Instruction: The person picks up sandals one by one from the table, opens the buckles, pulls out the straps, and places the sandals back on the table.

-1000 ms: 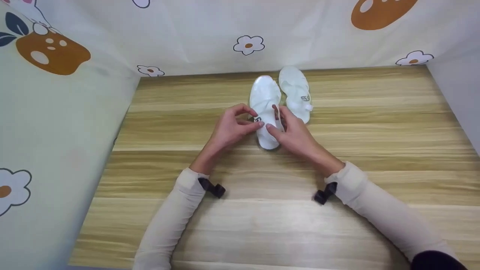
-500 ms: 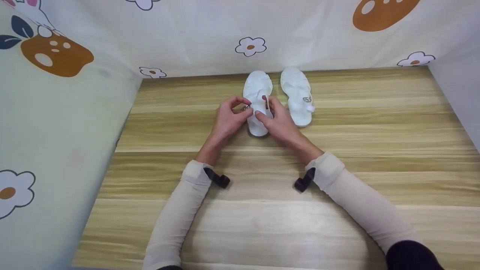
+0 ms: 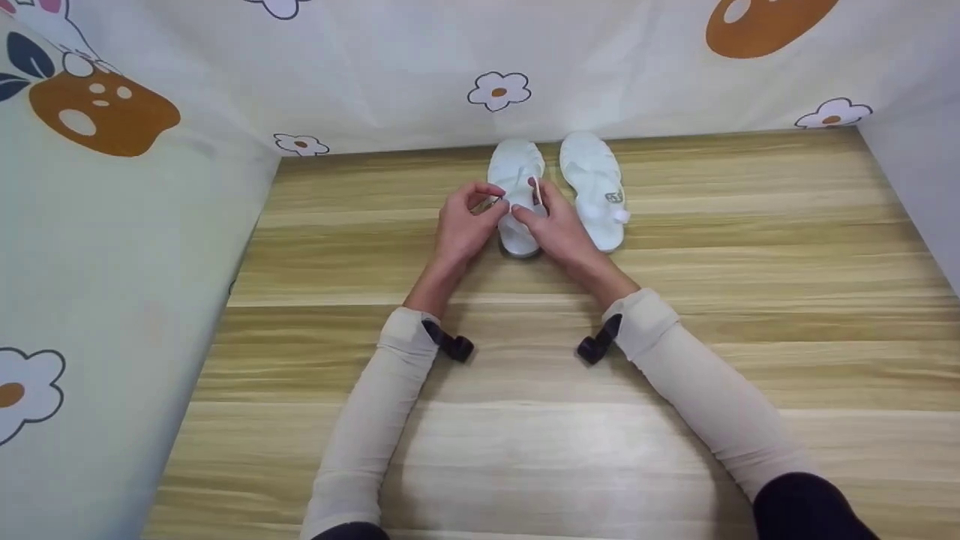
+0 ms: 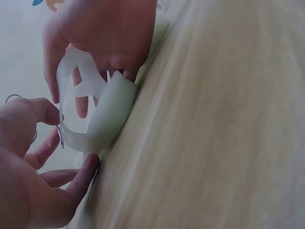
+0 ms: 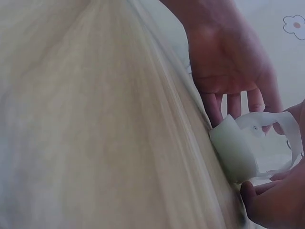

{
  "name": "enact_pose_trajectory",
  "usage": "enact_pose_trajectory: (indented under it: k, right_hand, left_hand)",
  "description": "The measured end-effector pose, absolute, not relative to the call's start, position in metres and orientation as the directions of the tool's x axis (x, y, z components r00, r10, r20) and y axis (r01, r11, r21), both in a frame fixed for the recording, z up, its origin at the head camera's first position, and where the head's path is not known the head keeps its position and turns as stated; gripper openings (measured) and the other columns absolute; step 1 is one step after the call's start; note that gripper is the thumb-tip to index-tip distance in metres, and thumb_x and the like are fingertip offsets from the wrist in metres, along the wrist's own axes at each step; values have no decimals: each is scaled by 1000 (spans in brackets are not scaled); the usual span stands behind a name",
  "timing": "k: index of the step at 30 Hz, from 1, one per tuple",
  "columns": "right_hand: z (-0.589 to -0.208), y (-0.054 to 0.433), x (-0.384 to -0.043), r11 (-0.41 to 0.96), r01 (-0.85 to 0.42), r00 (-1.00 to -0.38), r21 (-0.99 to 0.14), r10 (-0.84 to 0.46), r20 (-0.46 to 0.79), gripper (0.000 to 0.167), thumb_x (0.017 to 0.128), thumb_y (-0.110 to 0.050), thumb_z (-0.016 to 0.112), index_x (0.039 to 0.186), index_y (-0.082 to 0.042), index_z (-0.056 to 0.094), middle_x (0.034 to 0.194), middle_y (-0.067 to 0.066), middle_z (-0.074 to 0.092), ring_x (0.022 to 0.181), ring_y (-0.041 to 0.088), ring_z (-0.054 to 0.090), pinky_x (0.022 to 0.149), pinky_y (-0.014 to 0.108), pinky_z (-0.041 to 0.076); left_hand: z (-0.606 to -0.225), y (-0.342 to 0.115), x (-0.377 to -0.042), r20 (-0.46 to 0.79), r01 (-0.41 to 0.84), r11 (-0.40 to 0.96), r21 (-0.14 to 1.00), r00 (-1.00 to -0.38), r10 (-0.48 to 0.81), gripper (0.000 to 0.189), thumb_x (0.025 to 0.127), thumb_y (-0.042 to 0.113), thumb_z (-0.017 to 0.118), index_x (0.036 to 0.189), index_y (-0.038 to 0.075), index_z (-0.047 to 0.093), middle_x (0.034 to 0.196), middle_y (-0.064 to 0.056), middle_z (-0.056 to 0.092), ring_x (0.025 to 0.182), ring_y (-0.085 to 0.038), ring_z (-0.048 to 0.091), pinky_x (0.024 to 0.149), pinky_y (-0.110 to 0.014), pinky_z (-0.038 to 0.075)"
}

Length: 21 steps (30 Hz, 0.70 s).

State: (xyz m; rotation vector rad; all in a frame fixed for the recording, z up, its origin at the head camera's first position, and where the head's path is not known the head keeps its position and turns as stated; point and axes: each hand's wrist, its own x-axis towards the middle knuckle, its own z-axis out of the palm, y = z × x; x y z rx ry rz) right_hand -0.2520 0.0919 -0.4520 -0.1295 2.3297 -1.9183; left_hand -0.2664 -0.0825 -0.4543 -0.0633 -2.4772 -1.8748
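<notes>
Two white sandals lie side by side, toes toward the back wall. My left hand (image 3: pixel 466 229) is at the left edge of the left sandal (image 3: pixel 516 159), its index finger and thumb pinching the strap by a small metal buckle (image 4: pixel 60 137). On the other side, my right hand (image 3: pixel 559 229) grips the raised strap (image 3: pixel 537 192) between thumb and fingers. The translucent strap loops up above the heel (image 5: pixel 233 151) in the right wrist view. Just right of the right hand lies the right sandal (image 3: pixel 592 161), untouched, with a buckle (image 3: pixel 614 198) and a white tab (image 3: pixel 621 217) at its side.
The sandals rest on a wood-grain tabletop (image 3: pixel 510 435), near its back edge. A cloth wall (image 3: pixel 405 75) with flower and fruit prints rises directly behind them. More printed cloth (image 3: pixel 97 247) stands along the left, and a pale wall (image 3: pixel 919 172) bounds the right.
Both hands have carried the left sandal left and back toward the wall, leaving a gap between it and the right sandal. The right sandal has stayed in place.
</notes>
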Motion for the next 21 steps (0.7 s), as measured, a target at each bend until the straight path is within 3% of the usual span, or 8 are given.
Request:
enact_pose_trajectory:
  k: [10, 21]
  right_hand:
    - [-450, 99, -247, 232, 36, -982, -972, -174, -78, 75, 107, -33, 66, 168, -6, 33, 179, 12, 30, 169, 23, 20, 137, 37, 17]
    - [-443, 104, -244, 217, 29, -976, -976, -204, -75, 77, 107, -31, 66, 168, -2, 29, 177, 15, 31, 166, 24, 28, 136, 40, 24]
  left_hand:
    - [-451, -79, -262, 46, 57, 268, 962, -998, 48, 20, 99, 16, 75, 117, 8, 73, 135, -10, 73, 144, -27, 61, 122, -39, 48]
    - [-449, -82, -260, 72, 86, 322, 943, -996, 55, 18, 99, 18, 75, 115, 11, 75, 134, -7, 74, 143, -21, 61, 121, -39, 47]
